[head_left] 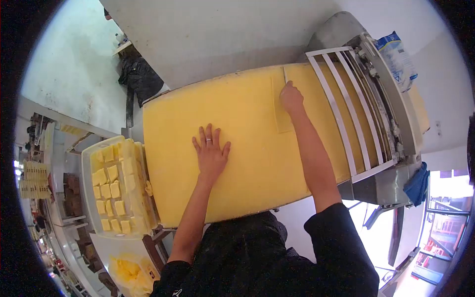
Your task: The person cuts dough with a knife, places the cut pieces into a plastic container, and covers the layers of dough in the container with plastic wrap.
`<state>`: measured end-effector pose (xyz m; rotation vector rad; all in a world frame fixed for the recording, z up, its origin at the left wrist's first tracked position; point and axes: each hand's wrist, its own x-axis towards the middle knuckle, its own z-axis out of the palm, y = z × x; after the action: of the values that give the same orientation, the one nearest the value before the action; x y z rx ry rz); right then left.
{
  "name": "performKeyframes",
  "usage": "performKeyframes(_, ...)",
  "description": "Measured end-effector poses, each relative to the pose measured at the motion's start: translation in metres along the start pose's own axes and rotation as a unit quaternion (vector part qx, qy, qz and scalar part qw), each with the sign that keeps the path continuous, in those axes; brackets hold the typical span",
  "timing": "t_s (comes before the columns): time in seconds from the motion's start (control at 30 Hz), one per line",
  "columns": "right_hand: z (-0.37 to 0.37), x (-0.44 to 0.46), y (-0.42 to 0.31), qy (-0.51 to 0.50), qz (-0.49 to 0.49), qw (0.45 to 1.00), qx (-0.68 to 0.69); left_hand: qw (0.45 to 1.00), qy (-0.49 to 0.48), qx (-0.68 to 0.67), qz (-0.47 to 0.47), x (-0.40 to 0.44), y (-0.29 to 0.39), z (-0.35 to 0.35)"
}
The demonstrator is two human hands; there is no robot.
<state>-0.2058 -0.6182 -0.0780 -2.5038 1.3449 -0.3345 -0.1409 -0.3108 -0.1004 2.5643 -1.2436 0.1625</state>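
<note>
A broad, smooth yellow sheet (247, 163), which looks like rolled dough, covers the bed of a machine in front of me. My left hand (213, 157) lies flat on it, fingers spread, with a ring on one finger. Farther out and to the right, my right hand (292, 97) is closed around a knife (285, 75). Its thin blade points away from me and lies close to the sheet; the handle is hidden in my fist. A thin cut line (275, 106) runs through the sheet just left of that hand and bends right at its near end.
A white slatted guard (341, 119) spans the machine's right part, with a plastic packet (397, 57) on top. On the left stands a clear tub (89, 190) of yellow dough pieces, above a bag of yellow scraps (129, 274). A blue cloth (417, 184) hangs at right.
</note>
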Motion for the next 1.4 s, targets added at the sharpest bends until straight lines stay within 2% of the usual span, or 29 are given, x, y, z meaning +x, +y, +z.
performKeyframes(0.1,-0.006,-0.031,0.008,-0.008,-0.002,1.000,-0.002,0.999,0.026,-0.034,-0.001,0.007,0.006,-0.008)
performKeyframes(0.2,-0.019,-0.075,0.010,-0.059,0.015,0.998,-0.015,0.993,-0.074,0.008,-0.086,0.031,0.024,-0.029)
performKeyframes(0.23,-0.025,-0.092,0.010,-0.067,0.023,0.997,-0.015,0.994,-0.074,0.003,-0.084,0.044,0.026,-0.019)
performKeyframes(0.3,-0.031,-0.124,0.014,-0.079,0.033,0.996,-0.011,0.991,-0.007,-0.124,0.042,0.085,0.031,0.009)
performKeyframes(0.37,-0.039,-0.158,0.020,-0.082,0.009,0.996,-0.044,0.982,-0.058,-0.151,0.097,0.129,0.059,0.011)
performKeyframes(0.43,-0.046,-0.188,0.025,-0.101,0.031,0.993,-0.045,0.973,-0.049,-0.164,0.156,0.174,0.086,0.033)
performKeyframes(0.57,-0.061,-0.239,0.027,-0.135,0.073,0.987,-0.042,0.979,0.020,-0.130,0.156,0.232,0.132,0.083)
performKeyframes(0.67,-0.070,-0.273,0.036,-0.176,0.091,0.979,-0.041,0.986,-0.086,-0.084,0.112,0.262,0.137,0.098)
performKeyframes(0.7,-0.073,-0.282,0.039,-0.171,0.097,0.980,-0.035,0.986,-0.085,-0.080,0.121,0.266,0.136,0.097)
performKeyframes(0.8,-0.089,-0.303,0.061,-0.182,0.090,0.979,0.030,0.953,-0.131,-0.139,0.238,0.276,0.128,0.085)
performKeyframes(0.87,-0.098,-0.308,0.076,-0.177,0.107,0.960,0.190,0.941,-0.131,-0.172,0.261,0.257,0.139,0.042)
performKeyframes(0.9,-0.095,-0.308,0.085,-0.172,0.106,0.959,0.200,0.926,-0.137,-0.211,0.280,0.241,0.146,0.014)
performKeyframes(0.97,-0.082,-0.311,0.098,-0.090,0.168,0.945,0.267,0.909,-0.174,-0.323,0.198,0.206,0.157,-0.045)
performKeyframes(1.0,-0.086,-0.308,0.092,-0.095,0.169,0.943,0.272,0.898,-0.165,-0.375,0.162,0.182,0.162,-0.083)
performKeyframes(1.07,-0.106,-0.288,0.077,-0.034,0.167,0.973,0.157,0.861,-0.124,-0.484,0.091,0.143,0.157,-0.126)
performKeyframes(1.17,-0.121,-0.276,0.054,-0.009,0.133,0.985,0.112,0.791,-0.054,-0.610,-0.022,0.081,0.134,-0.168)
performKeyframes(1.23,-0.118,-0.279,0.039,-0.004,0.115,0.989,0.089,0.773,-0.043,-0.628,-0.087,0.037,0.105,-0.169)
performKeyframes(1.3,-0.114,-0.287,0.027,-0.064,0.091,0.991,0.077,0.746,-0.022,-0.644,-0.169,-0.010,0.079,-0.154)
performKeyframes(1.37,-0.102,-0.301,0.023,-0.100,0.085,0.990,0.059,0.739,-0.061,-0.621,-0.254,-0.059,0.044,-0.123)
performKeyframes(1.4,-0.082,-0.310,0.021,-0.123,0.038,0.991,0.043,0.735,-0.066,-0.623,-0.260,-0.079,0.027,-0.102)
